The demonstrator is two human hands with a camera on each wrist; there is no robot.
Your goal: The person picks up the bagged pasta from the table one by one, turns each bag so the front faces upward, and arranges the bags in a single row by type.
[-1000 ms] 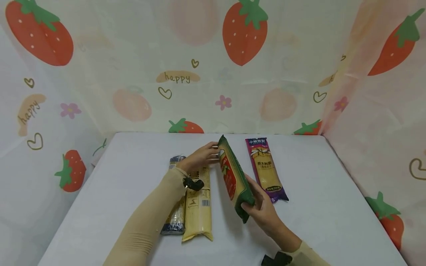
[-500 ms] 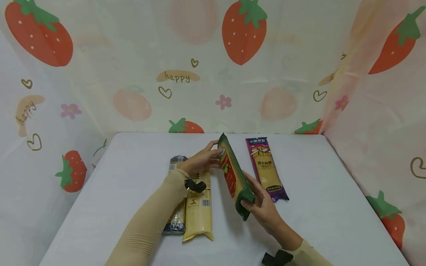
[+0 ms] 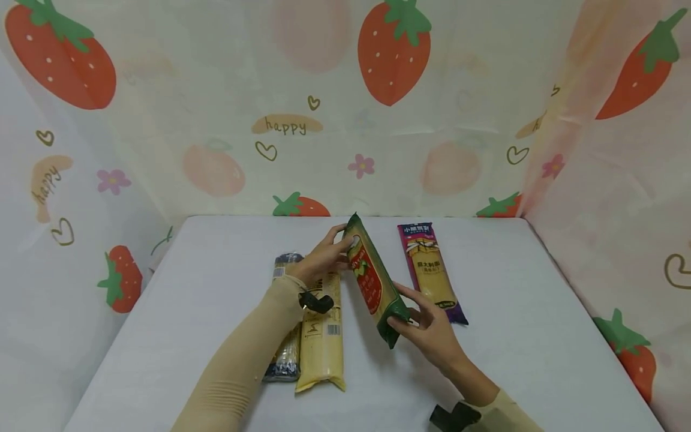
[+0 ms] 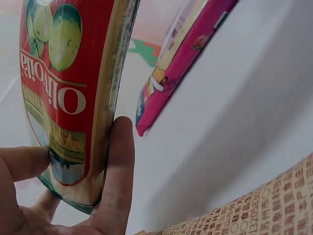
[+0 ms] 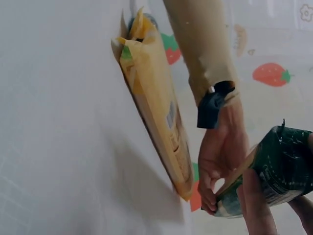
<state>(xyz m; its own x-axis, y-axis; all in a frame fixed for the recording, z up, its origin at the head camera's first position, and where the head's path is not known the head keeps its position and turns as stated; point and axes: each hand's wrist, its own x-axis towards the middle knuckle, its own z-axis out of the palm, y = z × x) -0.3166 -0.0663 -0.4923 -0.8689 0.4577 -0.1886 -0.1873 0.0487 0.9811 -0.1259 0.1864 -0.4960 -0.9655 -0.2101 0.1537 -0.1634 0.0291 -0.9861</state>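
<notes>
Both hands hold a long green pasta packet (image 3: 369, 279) with a red Olivoilà label, raised and tilted above the table. My left hand (image 3: 322, 261) pinches its far end; in the left wrist view the thumb presses the printed face of the packet (image 4: 68, 105) and a finger lies along its side. At the near green end, my right hand (image 3: 434, 339) grips with thumb and fingers. Beneath the left forearm lie a yellow noodle packet (image 3: 322, 354) and a clear noodle packet with dark blue ends (image 3: 286, 360), side by side and partly covered.
A purple-and-pink spaghetti packet (image 3: 430, 270) lies flat to the right of the held one. All of them are on a white table (image 3: 529, 336). Strawberry-print cloth (image 3: 464, 108) hangs around the back and sides.
The green pasta packet has shifted slightly left, and its printed face has turned more toward the head camera. Both hands keep their grip. The packets on the table stay put.
</notes>
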